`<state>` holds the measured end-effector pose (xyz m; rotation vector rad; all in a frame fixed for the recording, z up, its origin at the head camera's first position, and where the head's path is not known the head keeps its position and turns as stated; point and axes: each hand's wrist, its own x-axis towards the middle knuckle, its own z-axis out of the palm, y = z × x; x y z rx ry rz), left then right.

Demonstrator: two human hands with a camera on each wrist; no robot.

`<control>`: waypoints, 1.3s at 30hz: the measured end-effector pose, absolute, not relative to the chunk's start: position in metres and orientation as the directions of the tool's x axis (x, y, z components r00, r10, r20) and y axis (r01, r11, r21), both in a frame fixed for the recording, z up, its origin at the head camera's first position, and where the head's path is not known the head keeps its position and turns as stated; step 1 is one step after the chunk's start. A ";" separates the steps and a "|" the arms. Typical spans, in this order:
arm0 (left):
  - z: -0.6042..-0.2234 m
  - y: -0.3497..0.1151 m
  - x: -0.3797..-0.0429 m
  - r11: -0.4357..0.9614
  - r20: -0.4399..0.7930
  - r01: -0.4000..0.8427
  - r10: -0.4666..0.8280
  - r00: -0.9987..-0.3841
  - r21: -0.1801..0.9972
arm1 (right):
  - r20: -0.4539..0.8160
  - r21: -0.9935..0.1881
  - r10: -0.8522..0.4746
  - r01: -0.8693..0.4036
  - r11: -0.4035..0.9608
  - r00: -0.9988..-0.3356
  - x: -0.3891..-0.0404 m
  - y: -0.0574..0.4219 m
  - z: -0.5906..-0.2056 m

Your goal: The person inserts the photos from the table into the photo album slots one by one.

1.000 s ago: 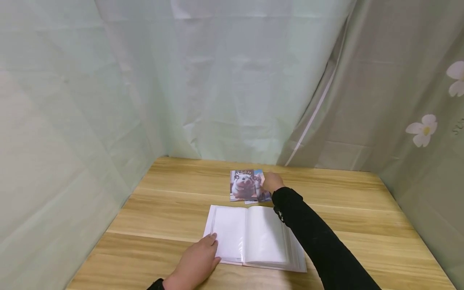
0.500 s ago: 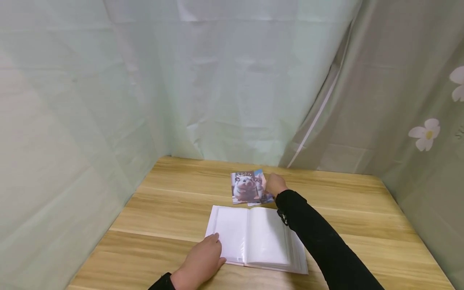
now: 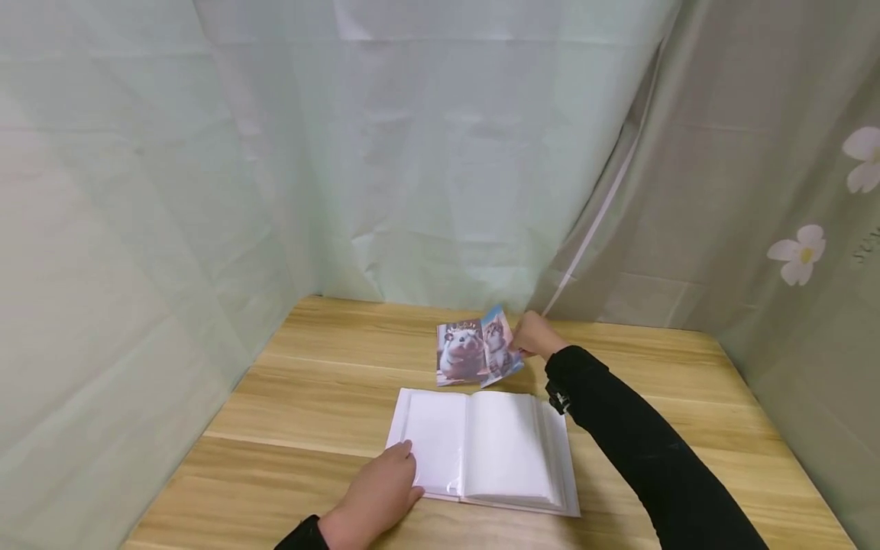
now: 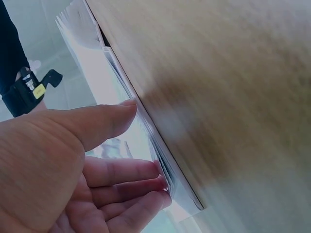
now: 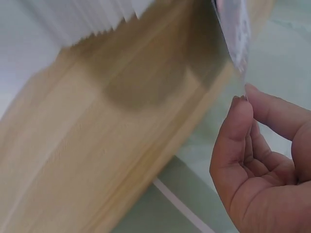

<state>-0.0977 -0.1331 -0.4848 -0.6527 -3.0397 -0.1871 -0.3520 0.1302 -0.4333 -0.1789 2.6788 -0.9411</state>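
A photo album (image 3: pixel 505 451) with white pages lies open on the wooden table. My left hand (image 3: pixel 381 489) rests at its lower left, the fingers over the left page and the thumb (image 4: pixel 109 124) along the lower edge in the left wrist view. Behind the album, my right hand (image 3: pixel 539 334) pinches the right edge of a kitten photo (image 3: pixel 498 347) between thumb and index finger. In the right wrist view this photo (image 5: pixel 235 36) is seen nearly edge-on, tilted up from the table. Just left of it lies a hamster photo (image 3: pixel 462 353) wearing a crown, partly touching or overlapped by the kitten photo.
The wooden table (image 3: pixel 296 412) reaches back to a pale curtain (image 3: pixel 440 176) that hangs behind it and at both sides. White flowers (image 3: pixel 797 254) are printed on the curtain at the right. A black sleeve (image 3: pixel 639 435) crosses over the table's right part.
My right hand has moved right and slightly up, drawing the kitten photo partly out from beside the hamster photo and tilting it. My left hand stays on the album.
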 end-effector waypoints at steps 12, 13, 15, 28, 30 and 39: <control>-0.484 -0.139 -0.101 0.898 0.087 0.412 0.403 -0.911 0.157 | -0.228 -0.626 -0.206 -0.019 0.780 -0.951 -0.349 0.160 -0.403; -0.484 -0.140 -0.101 0.898 0.086 0.410 0.401 -0.912 0.162 | -0.224 -0.636 -0.208 -0.019 0.772 -0.952 -0.349 0.160 -0.402; -0.485 -0.141 -0.102 0.898 0.085 0.410 0.401 -0.912 0.158 | -0.212 -0.669 -0.211 -0.016 0.743 -0.954 -0.349 0.157 -0.400; -0.485 -0.141 -0.110 0.900 0.048 0.410 0.408 -0.912 0.150 | -0.168 -0.822 -0.275 -0.020 0.569 -0.947 -0.341 0.112 -0.400; -0.485 -0.140 -0.111 0.892 0.042 0.424 0.423 -0.905 0.157 | -0.171 -0.834 -0.275 -0.009 0.551 -0.946 -0.339 0.107 -0.400; -0.486 -0.140 -0.111 0.874 0.002 0.418 0.431 -0.903 0.247 | -0.159 -0.931 -0.267 0.054 0.361 -0.951 -0.336 0.079 -0.418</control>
